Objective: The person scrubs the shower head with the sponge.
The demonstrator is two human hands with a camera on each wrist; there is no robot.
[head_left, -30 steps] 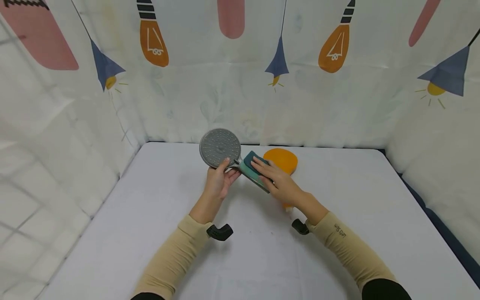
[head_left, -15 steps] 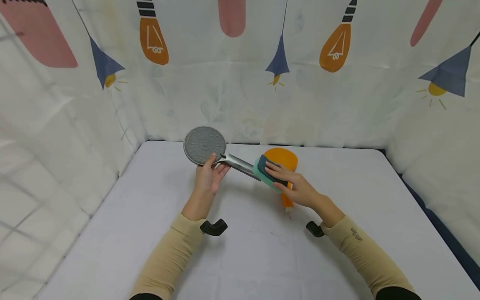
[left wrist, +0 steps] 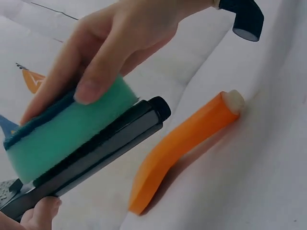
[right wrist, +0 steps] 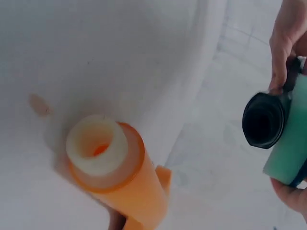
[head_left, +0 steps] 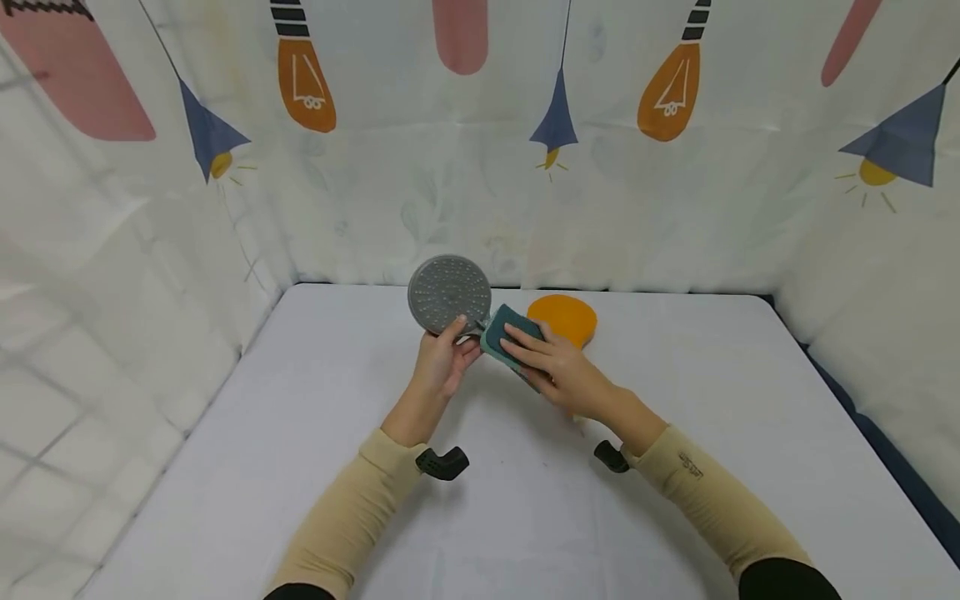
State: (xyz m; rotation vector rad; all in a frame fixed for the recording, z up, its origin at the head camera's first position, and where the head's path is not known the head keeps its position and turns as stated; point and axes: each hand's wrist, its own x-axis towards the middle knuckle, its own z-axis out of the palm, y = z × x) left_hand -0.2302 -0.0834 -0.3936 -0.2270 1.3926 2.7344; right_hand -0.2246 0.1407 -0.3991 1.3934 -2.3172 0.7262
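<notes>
A grey shower head [head_left: 450,293] with a nubbed round face is held up over the table, its handle [left wrist: 100,153] slanting down to the right. My left hand [head_left: 442,358] grips it at the neck, thumb at the face's lower edge. My right hand [head_left: 562,371] holds a sponge [head_left: 512,333], dark teal on top and light green below, against the handle. In the left wrist view the green side of the sponge [left wrist: 72,129] lies along the handle, close to the neck. The right wrist view shows the handle's hollow black end [right wrist: 263,120] beside the sponge.
An orange shower head [head_left: 561,317] with a whitish hollow end [right wrist: 96,143] lies on the white table [head_left: 360,367] behind my right hand, which partly covers it in the head view. A printed cloth wall [head_left: 480,183] rises along the table's back edge.
The sponge first slid down the handle as the hands drew apart and the shower head shifted left. Now the shower head is back to the right and the sponge is up near its neck.
</notes>
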